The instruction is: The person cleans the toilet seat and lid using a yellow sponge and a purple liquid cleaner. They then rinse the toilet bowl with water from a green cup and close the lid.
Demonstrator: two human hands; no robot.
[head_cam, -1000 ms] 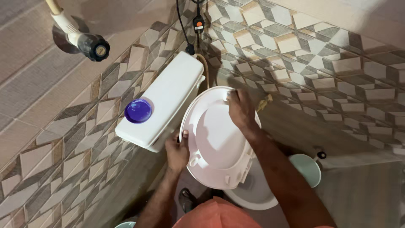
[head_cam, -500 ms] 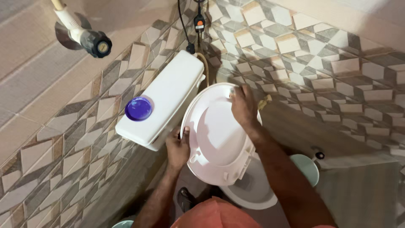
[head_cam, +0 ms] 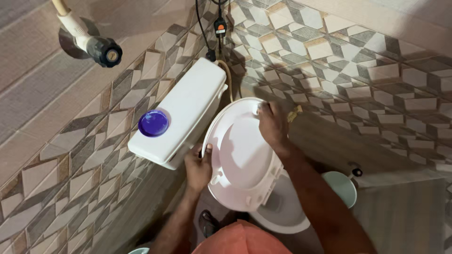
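A: What is the left hand (head_cam: 197,167) doing?

B: Its grip is closing on the near edge of the white toilet lid (head_cam: 242,150), thumb (head_cam: 207,149) lying on the inner face and the other fingers curling behind the rim. The lid is standing raised and tilted, leaning toward the cistern (head_cam: 183,110).

A: And the right hand (head_cam: 273,124)?

B: It is pressing on the far top edge of the same lid, fingers bent over the rim. A bit of yellowish material (head_cam: 295,114) is showing just beyond the knuckles; I cannot tell whether the grip is holding it or what it is.

A: What is sitting around the hands?

B: Just beside the left grip, the white cistern is touching or nearly touching the lid's edge. On the cistern's top, away from the left hand, a round purple button (head_cam: 153,123) is showing. Below both hands the toilet bowl (head_cam: 282,214) is lying open under the lid. Past the right forearm, a pale green bucket (head_cam: 343,188) is standing on the floor.

A: Anything crowding the space?

B: The tiled wall (head_cam: 358,61) is running close behind the right grip, and a black cable with a plug (head_cam: 220,27) is hanging down just above the cistern. Well apart from the left hand, a pipe with a dark cap (head_cam: 101,49) is sticking out of the wall.
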